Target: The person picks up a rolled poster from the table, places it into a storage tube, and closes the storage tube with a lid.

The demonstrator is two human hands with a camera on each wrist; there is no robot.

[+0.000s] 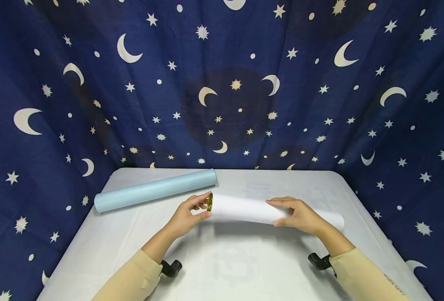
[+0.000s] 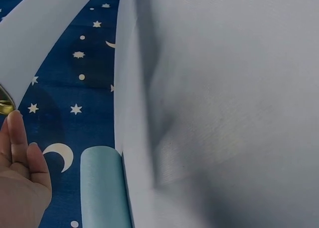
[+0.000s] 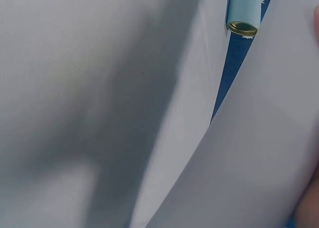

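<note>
A long white tube [image 1: 240, 209] is held above the table, its gold metal end cap [image 1: 209, 202] facing left in the head view. My left hand [image 1: 184, 216] pinches that capped end between thumb and fingertips. In the left wrist view a fingertip of the left hand [image 2: 22, 178] is right at the gold rim [image 2: 6, 107]. Further along the tube, my right hand [image 1: 298, 215] grips it from above and the near side, thumb in front. The right wrist view has the white tube [image 3: 239, 148] filling its right side, with the right hand mostly cut off.
A light blue tube [image 1: 155, 190] lies slanted at the back left of the white-covered table [image 1: 237, 267]. Its gold end [image 3: 243, 28] shows in the right wrist view. Dark blue curtains [image 1: 237, 54] with moons and stars enclose the table's back and sides.
</note>
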